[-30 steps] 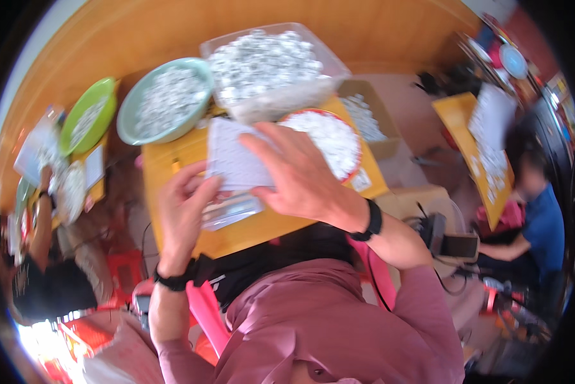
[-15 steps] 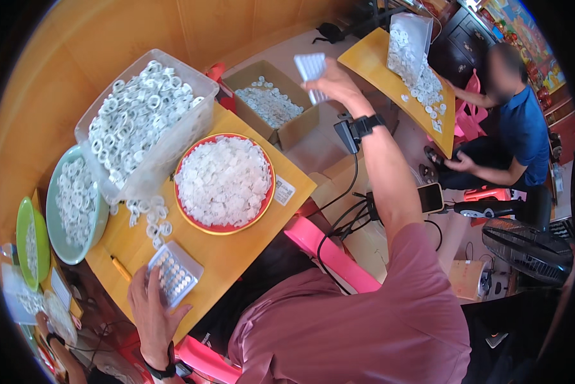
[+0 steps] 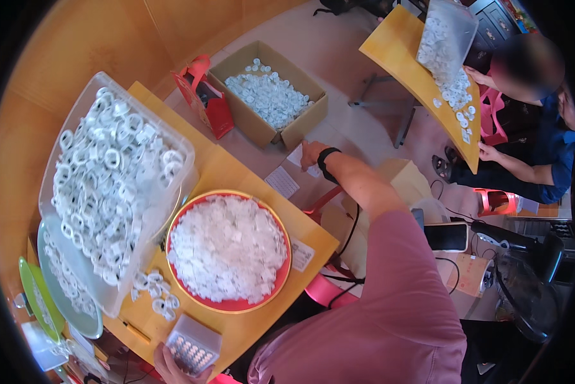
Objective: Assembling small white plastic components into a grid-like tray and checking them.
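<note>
At the near table edge, my left hand [image 3: 171, 367] is closed around the near side of a translucent plastic box [image 3: 195, 345], which contains rows of small round pieces. My right arm stretches forward beyond the table. Low beside the cardboard box, my right hand [image 3: 313, 155] is closed on the edge of a flat white tray [image 3: 296, 158]; its fingertips are partly hidden. Another white gridded tray [image 3: 282, 183] lies just nearer. A red basin [image 3: 286, 281] heaped with small white pieces stands on the table. Several loose white rings [image 3: 156, 288] lie next to it.
A large clear bin [image 3: 184, 150] of white rings stands at the table's left. Beyond it are a red bag [image 3: 216, 112] and a cardboard box [image 3: 313, 118] of round white pieces. An orange-handled tool [image 3: 135, 331] lies nearby. A co-worker [image 3: 550, 153] sits at another table [image 3: 390, 48].
My right hand has gone down and nearer with the tray, from a raised position to beside the cardboard box. My left hand now wraps the plastic box's near side. The view has shifted.
</note>
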`<state>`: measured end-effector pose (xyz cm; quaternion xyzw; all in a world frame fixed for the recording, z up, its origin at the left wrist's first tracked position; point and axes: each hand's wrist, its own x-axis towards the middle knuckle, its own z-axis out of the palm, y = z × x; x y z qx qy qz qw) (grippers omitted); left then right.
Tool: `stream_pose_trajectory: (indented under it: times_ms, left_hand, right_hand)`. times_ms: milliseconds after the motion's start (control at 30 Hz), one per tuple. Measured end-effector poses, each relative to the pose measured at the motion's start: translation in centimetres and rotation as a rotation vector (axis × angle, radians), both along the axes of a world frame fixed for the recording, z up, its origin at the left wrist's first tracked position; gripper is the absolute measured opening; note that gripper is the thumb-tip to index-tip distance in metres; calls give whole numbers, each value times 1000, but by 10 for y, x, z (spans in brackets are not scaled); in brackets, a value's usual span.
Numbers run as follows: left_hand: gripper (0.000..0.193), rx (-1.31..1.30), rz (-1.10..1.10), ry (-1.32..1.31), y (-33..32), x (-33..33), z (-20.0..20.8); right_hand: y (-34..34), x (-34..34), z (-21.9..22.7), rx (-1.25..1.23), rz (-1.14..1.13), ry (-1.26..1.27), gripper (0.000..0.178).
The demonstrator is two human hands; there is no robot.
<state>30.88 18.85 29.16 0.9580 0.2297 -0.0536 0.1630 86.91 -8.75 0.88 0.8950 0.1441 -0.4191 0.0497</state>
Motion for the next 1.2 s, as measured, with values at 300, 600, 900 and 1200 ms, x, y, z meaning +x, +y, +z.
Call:
stream_pose_trajectory:
  times_ms: [300, 600, 900, 1200]
  left_hand:
    - [117, 37, -14, 0, -8, -1, -3]
    - [115, -128, 236, -25, -5, -17, 0]
    - [116, -15, 247, 40, 1, -10, -5]
    - [116, -84, 198, -49, 7, 12, -27]
  right_hand:
    - [15, -33, -97, 66, -135, 95, 91]
    - [31, -76, -181, 149, -83, -87, 94]
    - [40, -97, -166, 131, -56, -328, 86]
    - [17, -105, -200, 190, 5, -462, 45]
